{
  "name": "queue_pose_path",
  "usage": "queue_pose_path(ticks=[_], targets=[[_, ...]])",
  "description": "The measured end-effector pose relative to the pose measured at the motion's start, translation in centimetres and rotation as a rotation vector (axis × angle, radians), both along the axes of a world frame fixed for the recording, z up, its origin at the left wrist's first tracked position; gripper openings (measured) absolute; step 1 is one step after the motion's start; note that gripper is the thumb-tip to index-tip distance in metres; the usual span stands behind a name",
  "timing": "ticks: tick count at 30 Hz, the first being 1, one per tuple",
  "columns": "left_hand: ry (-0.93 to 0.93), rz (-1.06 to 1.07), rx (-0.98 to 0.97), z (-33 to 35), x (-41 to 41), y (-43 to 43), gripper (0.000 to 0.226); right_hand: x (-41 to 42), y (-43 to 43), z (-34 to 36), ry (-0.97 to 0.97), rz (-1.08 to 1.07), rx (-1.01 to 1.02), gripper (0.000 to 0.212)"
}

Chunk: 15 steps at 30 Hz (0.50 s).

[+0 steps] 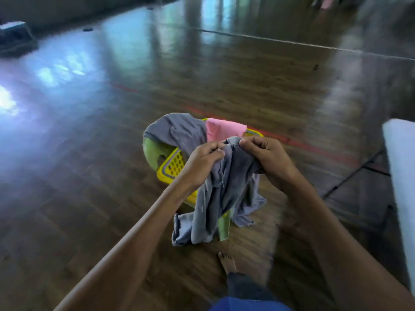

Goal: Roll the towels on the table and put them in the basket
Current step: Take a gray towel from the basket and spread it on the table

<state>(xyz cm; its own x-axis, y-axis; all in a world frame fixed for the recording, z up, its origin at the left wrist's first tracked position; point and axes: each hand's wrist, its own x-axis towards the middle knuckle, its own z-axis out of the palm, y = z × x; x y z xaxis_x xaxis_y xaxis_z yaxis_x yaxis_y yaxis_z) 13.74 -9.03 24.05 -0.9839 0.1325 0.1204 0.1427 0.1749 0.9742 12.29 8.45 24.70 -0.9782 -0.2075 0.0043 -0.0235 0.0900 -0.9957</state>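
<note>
Head view: left hand (203, 160), right hand (267, 158), fingers (246, 143) pinching grey towel (224, 194) over yellow basket (173, 164).

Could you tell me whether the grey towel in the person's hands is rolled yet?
Not rolled: the grey towel hangs loose and crumpled from the left hand and right hand, which pinch its top edge.

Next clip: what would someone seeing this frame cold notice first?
Dead centre, the left hand and right hand each pinch the top edge of a crumpled grey towel, which hangs unrolled. Just behind it is a yellow basket, with a pink towel and a draped grey towel spilling over its far rim.
</note>
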Motion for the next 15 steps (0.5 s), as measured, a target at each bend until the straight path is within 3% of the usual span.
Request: queue_pose_path(ticks=[3,8,15], targets=[[-0.038,-0.1,0.029,1.3,-0.6,4.5,0.016,2.0,5.4,1.6,0.006,-0.171,-0.002,0.02],[0.058,-0.248,-0.017,4.1,-3.5,13.9,0.015,3.5,13.9,4.3,0.016,-0.371,-0.037,0.023],[0.046,-0.381,-0.056,6.4,-12.4,28.1,0.026,-1.3,25.9,7.6,0.031,-0.559,-0.079,0.017]])
